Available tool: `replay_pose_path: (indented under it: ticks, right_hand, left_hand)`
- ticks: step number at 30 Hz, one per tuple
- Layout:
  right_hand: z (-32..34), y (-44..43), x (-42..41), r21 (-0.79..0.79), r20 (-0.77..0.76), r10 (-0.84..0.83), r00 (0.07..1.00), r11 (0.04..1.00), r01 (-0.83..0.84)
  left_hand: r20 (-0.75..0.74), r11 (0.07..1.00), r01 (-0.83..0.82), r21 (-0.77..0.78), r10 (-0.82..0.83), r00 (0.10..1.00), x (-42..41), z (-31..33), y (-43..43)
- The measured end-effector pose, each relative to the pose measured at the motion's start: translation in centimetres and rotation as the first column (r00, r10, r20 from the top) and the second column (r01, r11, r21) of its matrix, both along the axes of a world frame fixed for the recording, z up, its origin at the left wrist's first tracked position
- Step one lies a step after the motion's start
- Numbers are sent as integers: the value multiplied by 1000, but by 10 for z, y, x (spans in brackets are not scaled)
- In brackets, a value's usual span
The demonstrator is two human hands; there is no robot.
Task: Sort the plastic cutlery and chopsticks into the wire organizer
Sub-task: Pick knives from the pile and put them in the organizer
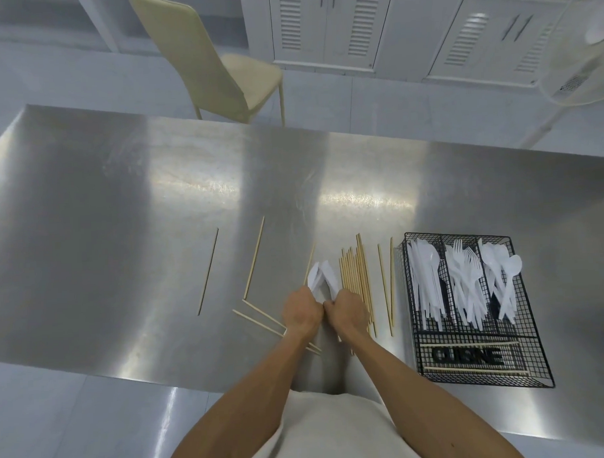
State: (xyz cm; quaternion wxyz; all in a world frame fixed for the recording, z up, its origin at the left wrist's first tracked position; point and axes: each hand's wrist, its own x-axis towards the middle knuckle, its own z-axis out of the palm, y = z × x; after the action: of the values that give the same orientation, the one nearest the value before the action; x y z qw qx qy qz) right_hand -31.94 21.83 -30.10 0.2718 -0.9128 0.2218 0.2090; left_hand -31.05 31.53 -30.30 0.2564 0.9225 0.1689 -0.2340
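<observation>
A bunch of white plastic pieces [322,275] is gripped by the left hand [302,312] and the right hand [348,309], whose fingers are curled around its lower end; which kind of cutlery it is cannot be told. The hands are touching each other. Just right of them a bundle of chopsticks [355,278] is laid on the steel table [121,201], and loose chopsticks [255,256] are scattered on the left. Further right the black wire organizer [467,356] is placed, filled with knives [425,282], forks [466,278] and spoons [504,273] in separate compartments.
</observation>
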Motion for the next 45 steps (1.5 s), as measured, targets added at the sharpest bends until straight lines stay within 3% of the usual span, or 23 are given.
replay_pose_path:
  ticks: [3, 8, 12, 19, 24, 28, 34, 45]
  right_hand:
    - [1, -5, -3, 56, -30, -6, 1000, 998, 8]
    - [7, -21, -11, 88, 58, -57, 997, 995, 52]
    - [16, -40, -15, 151, 131, -146, 980, 980, 126]
    - [28, -94, -14, 246, 241, -143, 960, 966, 82]
    - [38, -136, -10, 395, 175, -279, 944, 899, 192]
    - [39, -162, -6, 542, 66, -425, 903, 775, 325]
    - [30, -186, -5, 511, 77, -411, 908, 798, 318]
    - [29, -196, 23, 360, -43, -290, 956, 888, 285]
  left_hand:
    - [-13, 1000, -1, -9, 0, 1000, 0, 0, 0]
    - [15, 1000, 8, -25, -8, 1000, 0, 3, 0]
    - [84, 993, -19, -117, 29, 996, -8, 1, 0]
    - [143, 951, 31, -307, 14, 990, -13, 11, -32]
    - [231, 912, 134, -387, -44, 972, -9, 20, -69]
    - [134, 858, 49, -511, 24, 991, -5, 25, -92]
    - [201, 841, 85, -534, 28, 979, -11, 25, -109]
    - [199, 855, 45, -517, 69, 978, -15, 19, -120]
